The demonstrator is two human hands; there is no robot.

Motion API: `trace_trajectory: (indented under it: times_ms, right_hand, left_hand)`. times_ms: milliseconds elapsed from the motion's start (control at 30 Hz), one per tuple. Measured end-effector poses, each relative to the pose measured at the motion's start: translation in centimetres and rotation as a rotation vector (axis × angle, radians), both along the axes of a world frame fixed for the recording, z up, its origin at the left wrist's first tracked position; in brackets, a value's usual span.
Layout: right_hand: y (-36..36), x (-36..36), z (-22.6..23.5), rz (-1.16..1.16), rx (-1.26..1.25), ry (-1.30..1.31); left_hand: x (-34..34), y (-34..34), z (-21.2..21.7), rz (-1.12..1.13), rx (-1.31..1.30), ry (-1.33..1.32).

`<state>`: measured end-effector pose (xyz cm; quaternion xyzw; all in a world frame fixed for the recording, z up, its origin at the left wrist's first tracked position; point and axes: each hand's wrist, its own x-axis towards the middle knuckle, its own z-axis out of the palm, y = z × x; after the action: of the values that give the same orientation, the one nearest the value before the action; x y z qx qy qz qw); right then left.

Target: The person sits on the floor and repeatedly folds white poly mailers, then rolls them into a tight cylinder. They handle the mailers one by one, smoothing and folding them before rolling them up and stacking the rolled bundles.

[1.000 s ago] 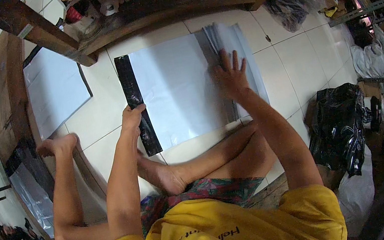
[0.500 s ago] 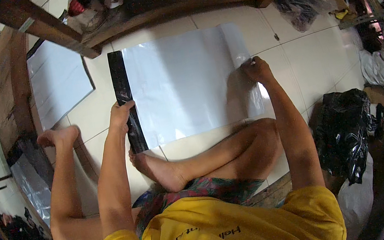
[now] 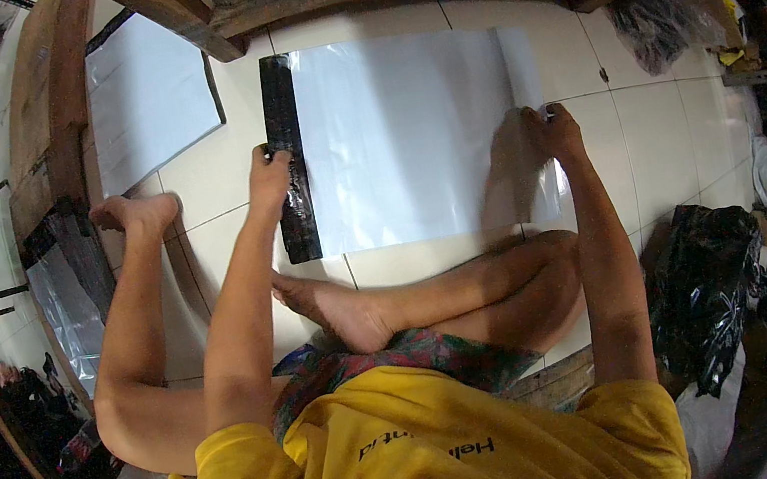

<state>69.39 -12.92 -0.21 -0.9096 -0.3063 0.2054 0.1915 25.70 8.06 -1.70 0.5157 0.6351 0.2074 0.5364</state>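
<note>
White poly mailer bag lies flat on tiled floor in front of the seated person. Left hand presses fingers down on its black flap strip; right hand pinches the opp. edge, fingers closed. Risk: slick film could slide or crease if one hand lifts, & flap may stick crooked.

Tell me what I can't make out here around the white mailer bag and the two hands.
Head view only:
- Right hand fingertips: curled over the white mailer bag right edge, so the grip is hidden.
- Left hand palm side: pressed on the black strip, contact unseen.
- Bag's underside: flat on the tiled floor.
- Second white bag: partly covered by the wooden bench.
- Shelf items at top: cut off by the rim.
</note>
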Motion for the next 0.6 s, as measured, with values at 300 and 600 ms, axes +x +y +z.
trace_trajectory:
  times_ms: [300, 600]
  right_hand:
    - [-0.4, -1.1, -1.6, 0.034, -0.060, -0.247]
    - [0.8, -4.9, -1.0, 0.145, 0.017, -0.187]
  left_hand:
    - [0.6, 0.0, -0.8, -0.099, 0.100, 0.246]
    - [-4.2, 1.3, 0.2, -0.125, 0.074, 0.279]
